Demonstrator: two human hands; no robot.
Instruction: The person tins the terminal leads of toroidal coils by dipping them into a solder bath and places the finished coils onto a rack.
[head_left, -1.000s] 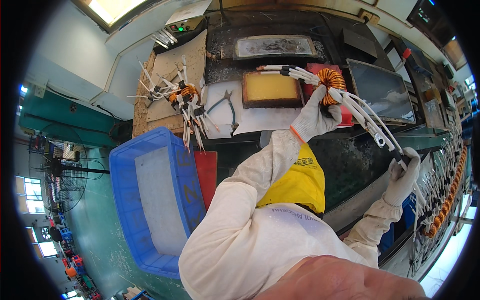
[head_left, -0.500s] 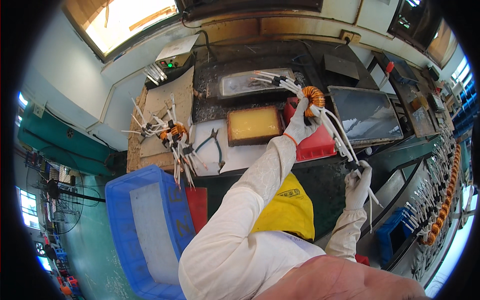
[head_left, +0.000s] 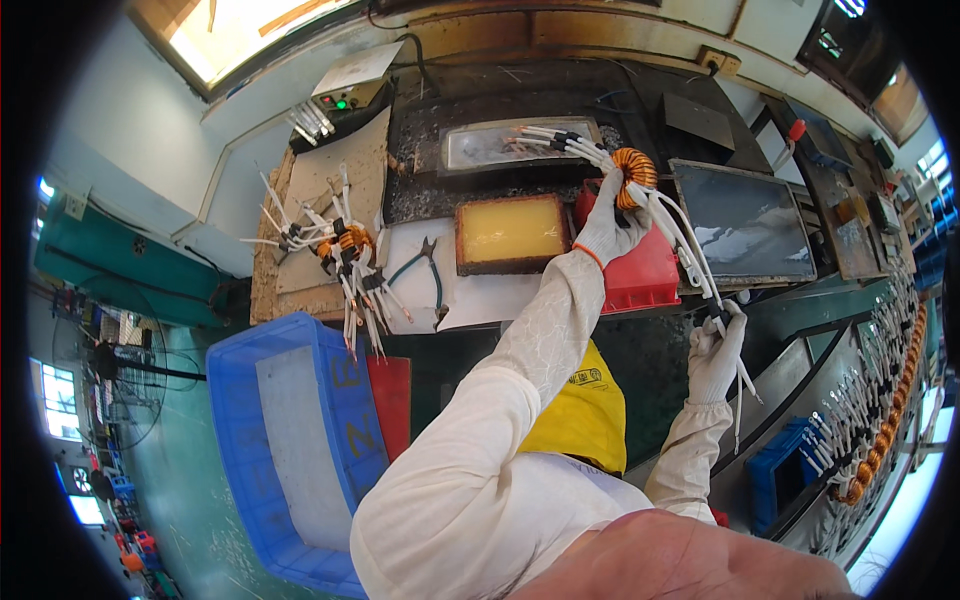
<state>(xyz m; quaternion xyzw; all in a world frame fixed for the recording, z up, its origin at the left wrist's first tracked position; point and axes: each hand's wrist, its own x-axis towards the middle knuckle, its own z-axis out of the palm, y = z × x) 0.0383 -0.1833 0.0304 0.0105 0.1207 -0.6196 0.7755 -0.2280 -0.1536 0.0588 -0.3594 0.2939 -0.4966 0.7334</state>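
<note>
Left hand grips the copper coil near the red bin; right hand, apart, clasps its wires. Work on it looks unfinished; which other coils are done, I cannot tell.

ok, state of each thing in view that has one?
Left hand: closed on held coil
Right hand: closed around white leads
Held coil: raised, leads out both sides
Pliers: lying flat, handles spread
Control box: green light lit
Brown tray: holds yellow material
Second coil: resting, leads splayed
</note>
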